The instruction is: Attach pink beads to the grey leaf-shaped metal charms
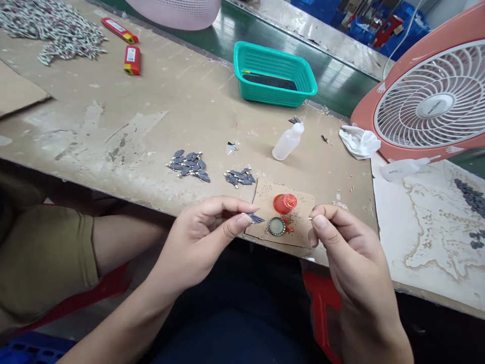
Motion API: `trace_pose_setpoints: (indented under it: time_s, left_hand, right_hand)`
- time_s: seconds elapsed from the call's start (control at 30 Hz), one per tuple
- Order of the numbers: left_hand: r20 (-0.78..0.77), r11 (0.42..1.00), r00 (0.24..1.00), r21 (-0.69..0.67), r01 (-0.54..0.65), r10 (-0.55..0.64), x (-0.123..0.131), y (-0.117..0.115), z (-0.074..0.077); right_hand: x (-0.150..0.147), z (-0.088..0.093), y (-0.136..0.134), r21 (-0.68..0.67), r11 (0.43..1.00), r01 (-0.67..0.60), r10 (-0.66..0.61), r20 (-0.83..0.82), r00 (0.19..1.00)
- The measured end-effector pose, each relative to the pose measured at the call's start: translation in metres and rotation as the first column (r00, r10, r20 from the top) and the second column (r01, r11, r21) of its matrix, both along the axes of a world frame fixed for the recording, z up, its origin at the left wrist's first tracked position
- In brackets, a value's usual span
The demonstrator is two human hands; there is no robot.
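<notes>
Between thumb and forefinger, my left hand [215,235] pinches a small dark grey leaf-shaped piece [256,219]. My right hand [346,242] is closed in a pinch on a tiny pale bead-like bit [310,218], too small to name surely. Between the hands, on a cardboard square [303,197], stand a red cup-like pot [283,203] and a metal bottle cap [277,227], with red drops beside them. Behind my left hand lie two piles of similar grey pieces, the left pile [189,164] and the right pile [240,177], with pale beads at their ends.
A translucent bottle [288,142] and a green basket [276,96] stand farther back. An orange fan [428,96] and a white cloth [359,141] are at the right. Red boxes [132,60] and a heap of whitish pieces [56,30] lie at back left. Another person's leg [129,237] is at left.
</notes>
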State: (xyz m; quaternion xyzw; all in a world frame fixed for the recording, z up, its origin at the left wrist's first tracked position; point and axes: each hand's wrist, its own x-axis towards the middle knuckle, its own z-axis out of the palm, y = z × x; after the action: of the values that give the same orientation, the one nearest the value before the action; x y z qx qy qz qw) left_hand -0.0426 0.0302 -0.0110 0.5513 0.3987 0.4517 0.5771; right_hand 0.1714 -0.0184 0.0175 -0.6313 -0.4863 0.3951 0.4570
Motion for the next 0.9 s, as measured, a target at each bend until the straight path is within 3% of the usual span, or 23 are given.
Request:
trace_pose_setpoints:
  time_s: [0.1,0.17,0.4,0.67,0.9]
  left_hand:
    - [0.086,0.998,0.996,-0.042,0.042,-0.039,0.012,-0.005,0.005]
    - [0.102,0.997,0.994,-0.063,0.05,-0.044,0.018,-0.008,0.008]
    - [0.044,0.998,0.998,-0.045,-0.041,0.043,0.02,-0.012,0.009]
    - [0.002,0.998,0.999,0.016,0.054,-0.054,0.033,-0.02,0.014]
    - [0.005,0.994,0.995,0.046,0.099,-0.099,0.04,-0.028,0.021]
  right_hand:
    - [-0.004,-0.002,-0.008,-0.015,1.0,0.013,-0.015,-0.141,0.99]
    - [-0.004,-0.003,-0.012,-0.011,1.0,0.021,-0.022,-0.147,0.989]
    - [0.007,-0.01,-0.019,0.032,0.998,0.057,-0.063,0.241,0.969]
    - [-0.007,-0.003,-0.037,0.098,0.992,0.083,-0.076,-0.077,0.994]
    - [-0.017,0.004,-0.041,0.149,0.988,0.029,-0.03,0.002,1.0]
